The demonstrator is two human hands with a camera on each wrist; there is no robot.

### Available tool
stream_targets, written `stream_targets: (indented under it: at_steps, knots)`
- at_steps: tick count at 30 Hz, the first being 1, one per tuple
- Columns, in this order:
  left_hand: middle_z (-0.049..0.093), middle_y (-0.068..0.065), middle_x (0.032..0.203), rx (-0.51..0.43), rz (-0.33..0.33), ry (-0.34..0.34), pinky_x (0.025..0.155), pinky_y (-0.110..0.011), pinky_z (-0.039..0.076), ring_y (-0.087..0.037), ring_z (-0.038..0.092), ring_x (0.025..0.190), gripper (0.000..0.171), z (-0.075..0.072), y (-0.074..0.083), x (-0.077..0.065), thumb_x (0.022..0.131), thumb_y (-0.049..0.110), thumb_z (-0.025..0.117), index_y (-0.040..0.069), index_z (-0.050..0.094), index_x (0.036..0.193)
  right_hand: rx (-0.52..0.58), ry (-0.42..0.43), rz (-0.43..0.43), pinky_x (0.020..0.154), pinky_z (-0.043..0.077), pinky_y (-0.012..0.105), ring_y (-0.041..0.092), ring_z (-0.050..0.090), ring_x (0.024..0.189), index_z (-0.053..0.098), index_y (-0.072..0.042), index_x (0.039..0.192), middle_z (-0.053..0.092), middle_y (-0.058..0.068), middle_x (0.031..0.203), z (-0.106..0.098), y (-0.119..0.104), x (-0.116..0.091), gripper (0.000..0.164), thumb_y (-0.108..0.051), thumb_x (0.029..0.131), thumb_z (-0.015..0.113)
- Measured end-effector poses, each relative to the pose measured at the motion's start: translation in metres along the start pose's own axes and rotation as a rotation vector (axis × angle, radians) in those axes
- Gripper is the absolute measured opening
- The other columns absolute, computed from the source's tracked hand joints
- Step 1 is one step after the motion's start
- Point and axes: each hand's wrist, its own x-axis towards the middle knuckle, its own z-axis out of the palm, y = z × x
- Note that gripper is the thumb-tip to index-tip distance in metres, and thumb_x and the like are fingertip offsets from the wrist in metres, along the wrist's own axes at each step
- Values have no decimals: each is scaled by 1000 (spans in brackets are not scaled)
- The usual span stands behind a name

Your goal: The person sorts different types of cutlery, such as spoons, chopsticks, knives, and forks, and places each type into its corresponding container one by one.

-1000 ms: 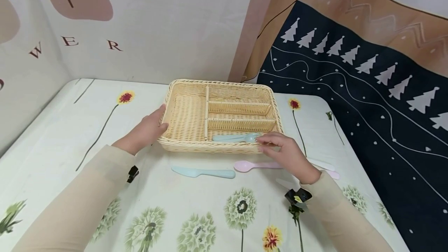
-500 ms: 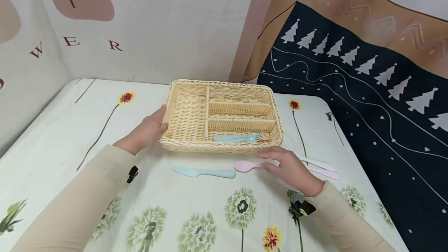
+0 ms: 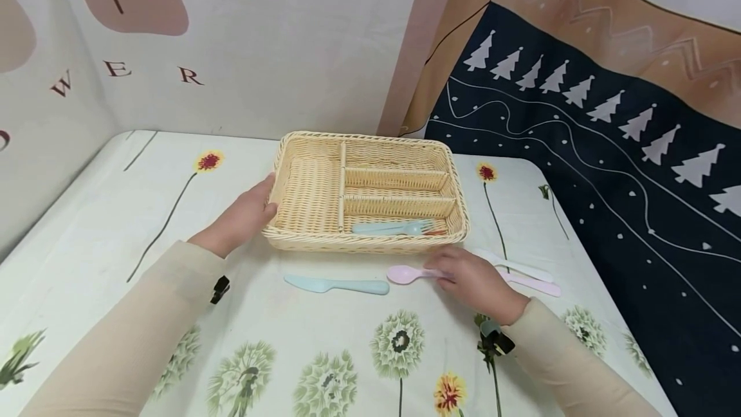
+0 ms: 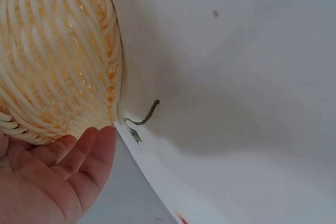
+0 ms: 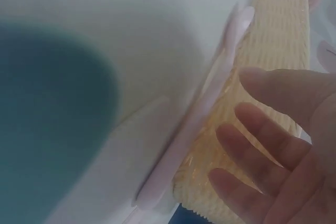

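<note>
A woven wicker basket (image 3: 312, 192) with dividers stands at the back of the table. My left hand (image 3: 246, 214) holds its left end, thumb at the rim and fingers along the outer wall. Pale blue cutlery (image 3: 382, 229), including a fork, lies in the front right compartment beside something orange-red (image 3: 435, 233). In front of the basket my right hand (image 3: 477, 282) is over the handle of a pink spoon (image 3: 405, 274). The right wrist view shows its thumb and fingers (image 5: 252, 153) spread apart, with nothing visibly pinched. A light blue knife (image 3: 336, 285) lies left of the spoon.
Right of my right hand lie a white handle (image 3: 529, 269) and a pink handle (image 3: 535, 284), their other ends partly hidden. The table has a flower-print cloth (image 3: 324, 346). Fabric hangings (image 3: 260, 50) stand behind and to the right.
My right hand has moved from the basket's front right rim down to the pink spoon's handle. The orange-red piece in the basket has come into view. My left hand stays put.
</note>
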Motion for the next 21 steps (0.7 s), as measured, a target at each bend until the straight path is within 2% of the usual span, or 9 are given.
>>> stream_targets:
  at_steps: [7,21]
  knots:
    - [7,-22,159,38,13,27,115,-55,15,-38,9,146,64,1,-1,-2,101,14,33,-3,-1,153,-23,-42,69,89,52,40,23,63,104,72,-9,110,66,5,110,1,1,1,29,-4,81,74]
    - [13,-24,158,110,-1,44,114,-56,21,-41,16,144,61,1,2,-3,101,16,32,-3,6,153,-12,-86,94,90,52,40,23,63,104,72,-10,111,68,6,110,4,3,4,24,-7,88,68]
